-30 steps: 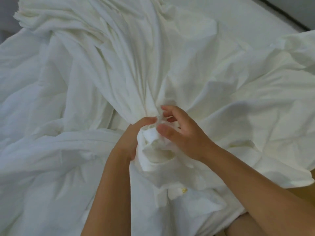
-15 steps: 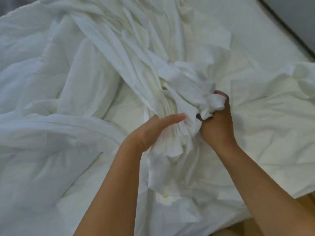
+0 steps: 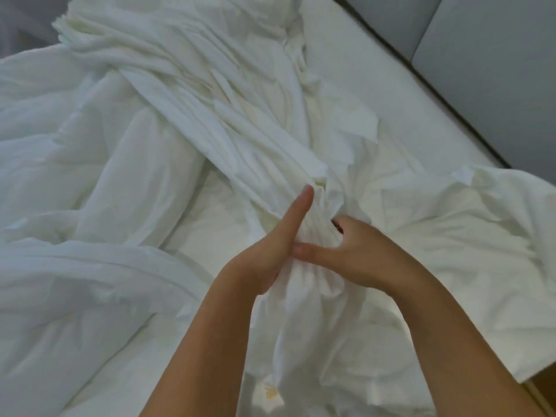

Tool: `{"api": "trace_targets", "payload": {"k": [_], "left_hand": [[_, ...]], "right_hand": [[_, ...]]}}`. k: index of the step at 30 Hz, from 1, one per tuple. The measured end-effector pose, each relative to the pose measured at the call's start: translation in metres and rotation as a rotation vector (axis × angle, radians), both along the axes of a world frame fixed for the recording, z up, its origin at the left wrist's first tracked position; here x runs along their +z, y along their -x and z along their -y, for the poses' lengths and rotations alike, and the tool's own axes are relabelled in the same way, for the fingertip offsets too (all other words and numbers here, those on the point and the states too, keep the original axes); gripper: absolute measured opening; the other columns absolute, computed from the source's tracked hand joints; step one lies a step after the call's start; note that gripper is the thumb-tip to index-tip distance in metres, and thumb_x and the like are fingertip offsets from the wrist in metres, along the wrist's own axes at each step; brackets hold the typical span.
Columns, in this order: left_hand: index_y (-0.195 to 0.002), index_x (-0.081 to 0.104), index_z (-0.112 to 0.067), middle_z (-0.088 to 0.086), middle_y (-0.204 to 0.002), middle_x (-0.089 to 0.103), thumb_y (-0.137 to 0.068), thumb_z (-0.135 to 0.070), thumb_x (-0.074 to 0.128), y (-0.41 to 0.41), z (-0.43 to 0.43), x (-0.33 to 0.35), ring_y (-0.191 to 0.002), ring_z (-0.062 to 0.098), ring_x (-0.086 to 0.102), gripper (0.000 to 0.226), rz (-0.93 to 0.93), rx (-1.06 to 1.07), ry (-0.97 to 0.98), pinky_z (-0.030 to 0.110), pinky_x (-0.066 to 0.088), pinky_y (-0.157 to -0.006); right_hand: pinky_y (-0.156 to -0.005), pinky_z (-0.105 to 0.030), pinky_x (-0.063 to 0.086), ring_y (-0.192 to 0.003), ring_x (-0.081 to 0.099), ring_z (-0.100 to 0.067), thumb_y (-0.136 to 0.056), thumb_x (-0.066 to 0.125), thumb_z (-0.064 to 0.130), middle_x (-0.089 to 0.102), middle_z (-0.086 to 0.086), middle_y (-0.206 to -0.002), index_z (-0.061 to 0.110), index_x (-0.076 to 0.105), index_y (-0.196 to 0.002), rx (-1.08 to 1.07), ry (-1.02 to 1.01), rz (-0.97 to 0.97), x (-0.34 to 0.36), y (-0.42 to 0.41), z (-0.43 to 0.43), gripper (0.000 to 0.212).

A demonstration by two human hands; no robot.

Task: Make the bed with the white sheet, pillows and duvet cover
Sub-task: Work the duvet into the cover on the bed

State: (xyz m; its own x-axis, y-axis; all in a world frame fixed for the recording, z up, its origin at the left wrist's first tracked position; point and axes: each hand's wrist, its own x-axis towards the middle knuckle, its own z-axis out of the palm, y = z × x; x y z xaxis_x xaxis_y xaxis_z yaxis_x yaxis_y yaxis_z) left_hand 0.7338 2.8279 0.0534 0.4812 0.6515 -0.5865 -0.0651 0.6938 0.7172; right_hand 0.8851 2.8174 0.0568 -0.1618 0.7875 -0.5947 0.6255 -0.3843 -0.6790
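A: Which step of the bed-making is this, would you say?

B: Sorting out the linen, I'd judge. A big white cloth, either the sheet or the duvet cover, I cannot tell which, lies bunched in a long pleated rope running from the upper left of the frame down to the centre, where both hands meet on it.

A: And the hands themselves?

B: The left hand has its fingers straight, laid flat against the left side of the gathered cloth. The right hand is clenched round that same gather, thumb lying across it and fingertips buried in the folds.

A: Where is the rest of the bedding?

B: More crumpled white fabric fills the left side, and another heap sits at the right. Bare mattress shows at the upper right, beside a grey padded headboard. No pillows in sight.

A: So what next?

B: Probably finding an edge or corner in that bunch, then spreading it open across the bed. That calls for a firm hold with both hands, well apart.
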Motion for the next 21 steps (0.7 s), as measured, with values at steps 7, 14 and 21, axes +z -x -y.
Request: {"api": "trace_targets", "payload": {"k": [7, 14, 21], "left_hand": [[-0.141, 0.041, -0.018, -0.003, -0.142, 0.047, -0.072, -0.077, 0.051, -0.008, -0.032, 0.022, -0.128, 0.010, 0.044, 0.092, -0.149, -0.172, -0.074, 0.024, 0.030, -0.107], [-0.128, 0.041, -0.018, 0.002, -0.113, 0.061, -0.088, -0.067, 0.033, -0.013, -0.005, -0.058, -0.103, 0.024, 0.058, 0.064, -0.604, -0.384, -0.506, 0.034, 0.044, -0.088], [-0.123, 0.056, -0.027, -0.008, -0.112, 0.061, -0.051, -0.088, 0.055, 0.049, -0.054, -0.068, -0.105, 0.015, 0.058, 0.094, -0.522, -1.094, -0.109, 0.030, 0.043, -0.096]], "right_hand": [[-0.062, -0.031, 0.045, -0.071, 0.057, -0.017, -0.082, 0.061, 0.035, 0.058, 0.009, -0.072, 0.017, 0.061, -0.091, -0.106, -0.170, 0.165, 0.000, 0.029, -0.031, 0.020], [-0.048, -0.016, 0.036, -0.057, 0.042, -0.011, -0.076, 0.051, -0.002, 0.048, 0.002, -0.066, 0.012, 0.045, -0.068, -0.631, -0.302, 0.141, -0.022, 0.011, -0.041, 0.017], [-0.062, -0.026, 0.043, -0.077, 0.057, -0.013, -0.073, 0.064, 0.033, 0.060, 0.003, -0.090, 0.015, 0.053, -0.095, -0.528, 0.105, 0.222, -0.030, 0.041, -0.035, 0.031]]}}
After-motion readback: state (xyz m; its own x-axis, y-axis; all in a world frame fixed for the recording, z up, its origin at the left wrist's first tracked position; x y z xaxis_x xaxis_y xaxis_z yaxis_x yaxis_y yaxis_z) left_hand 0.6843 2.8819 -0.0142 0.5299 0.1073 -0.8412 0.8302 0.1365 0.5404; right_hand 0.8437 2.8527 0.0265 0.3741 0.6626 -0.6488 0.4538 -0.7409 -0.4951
